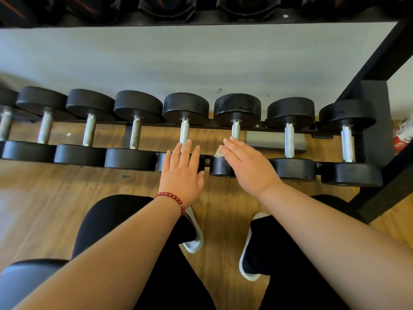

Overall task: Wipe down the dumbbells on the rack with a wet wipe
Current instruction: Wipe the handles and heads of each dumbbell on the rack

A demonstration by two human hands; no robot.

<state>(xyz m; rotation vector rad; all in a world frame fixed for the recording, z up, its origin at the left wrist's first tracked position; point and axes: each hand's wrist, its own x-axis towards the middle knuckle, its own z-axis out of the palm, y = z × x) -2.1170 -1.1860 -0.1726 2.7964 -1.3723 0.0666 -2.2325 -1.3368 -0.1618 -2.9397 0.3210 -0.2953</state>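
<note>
Several black dumbbells with silver handles lie in a row on the low rack rail (274, 128). My left hand (182, 171) rests flat, fingers straight, on the near head of one middle dumbbell (185, 108). My right hand (247, 166) lies flat on the near head of the dumbbell to its right (237, 107), pressing a crumpled wet wipe (218, 152) whose edge shows under the fingers. Both near heads are largely hidden by my hands.
A higher rack shelf (201, 21) with bigger weights hangs overhead at the top. The black rack frame (380, 63) slants down on the right. A grey wall lies behind and wood floor (67, 193) below. My knees and white-soled shoes are near the rack.
</note>
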